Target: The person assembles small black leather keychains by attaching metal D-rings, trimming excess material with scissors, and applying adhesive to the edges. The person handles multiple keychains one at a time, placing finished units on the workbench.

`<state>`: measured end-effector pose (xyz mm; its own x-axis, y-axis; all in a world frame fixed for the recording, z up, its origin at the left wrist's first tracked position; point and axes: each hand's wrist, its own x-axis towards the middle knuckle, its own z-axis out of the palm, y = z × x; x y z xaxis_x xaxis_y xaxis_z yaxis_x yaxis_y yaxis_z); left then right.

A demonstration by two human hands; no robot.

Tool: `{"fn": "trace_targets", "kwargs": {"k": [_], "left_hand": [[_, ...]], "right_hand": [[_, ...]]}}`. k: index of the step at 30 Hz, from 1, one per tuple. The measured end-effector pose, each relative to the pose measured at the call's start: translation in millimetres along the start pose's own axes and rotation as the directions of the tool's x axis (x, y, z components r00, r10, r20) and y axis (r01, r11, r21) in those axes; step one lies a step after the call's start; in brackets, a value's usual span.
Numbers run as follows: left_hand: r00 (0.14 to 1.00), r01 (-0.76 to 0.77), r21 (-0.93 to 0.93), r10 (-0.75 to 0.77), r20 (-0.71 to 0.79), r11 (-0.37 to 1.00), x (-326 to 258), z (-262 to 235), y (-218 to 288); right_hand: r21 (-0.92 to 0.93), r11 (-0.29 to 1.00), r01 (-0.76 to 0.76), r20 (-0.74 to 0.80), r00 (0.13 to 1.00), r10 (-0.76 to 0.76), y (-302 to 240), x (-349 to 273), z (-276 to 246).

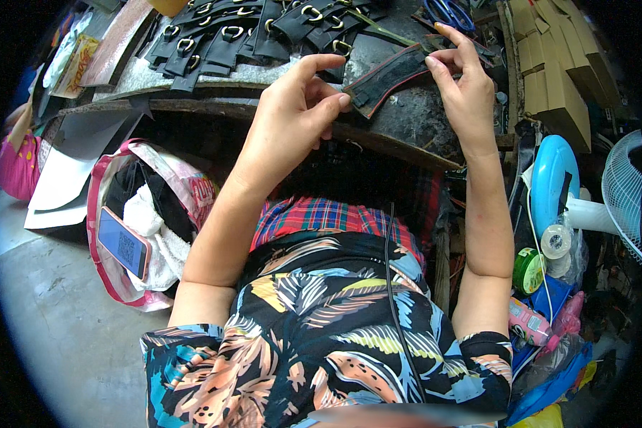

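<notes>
A short black leather-like strip (386, 80) with red edging is stretched between my two hands above the workbench. My right hand (471, 96) pinches its far right end between thumb and fingers. At the strip's near left corner is the thumb of my left hand (296, 114); the index finger arches apart above it, and the other fingers curl in behind the thumb, partly hidden. Left of the strip, several black straps with metal D-rings (232, 34) lie in overlapping rows on the bench.
The dark workbench (424, 114) has a wooden front edge. Cardboard boxes (556, 93) stand at the right, above a blue and white fan (553, 175). On the left, a bag (101, 246) holds white cloth and a phone (123, 242). Bottles (531, 324) clutter the lower right.
</notes>
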<state>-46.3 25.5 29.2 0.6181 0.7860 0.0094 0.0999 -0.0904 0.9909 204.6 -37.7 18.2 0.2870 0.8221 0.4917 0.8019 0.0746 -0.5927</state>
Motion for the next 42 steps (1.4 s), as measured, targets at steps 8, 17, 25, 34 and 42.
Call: {"fn": "trace_targets", "kwargs": {"k": [8, 17, 25, 34, 42], "left_hand": [[0.996, 0.047, -0.306, -0.023, 0.081, 0.951, 5, 1, -6], [0.983, 0.006, -0.418, 0.072, 0.171, 0.909, 7, 8, 5], [0.963, -0.020, -0.496, 0.149, 0.223, 0.868, 14, 5, 10], [0.987, 0.083, -0.568, 0.010, 0.159, 0.819, 4, 40, -1], [0.986, 0.095, -0.466, -0.020, 0.163, 0.880, 10, 41, 2]], "right_hand": [[0.150, 0.987, -0.053, -0.042, 0.997, 0.060, -7, -12, -10], [0.118, 0.960, 0.252, 0.109, 0.958, -0.265, -49, -24, -23], [0.398, 0.907, -0.137, 0.405, 0.913, -0.039, -64, -23, -34], [0.663, 0.672, -0.332, 0.299, 0.939, 0.168, -66, -39, -26], [0.647, 0.708, -0.284, 0.260, 0.954, 0.146, -71, -46, -25]]}}
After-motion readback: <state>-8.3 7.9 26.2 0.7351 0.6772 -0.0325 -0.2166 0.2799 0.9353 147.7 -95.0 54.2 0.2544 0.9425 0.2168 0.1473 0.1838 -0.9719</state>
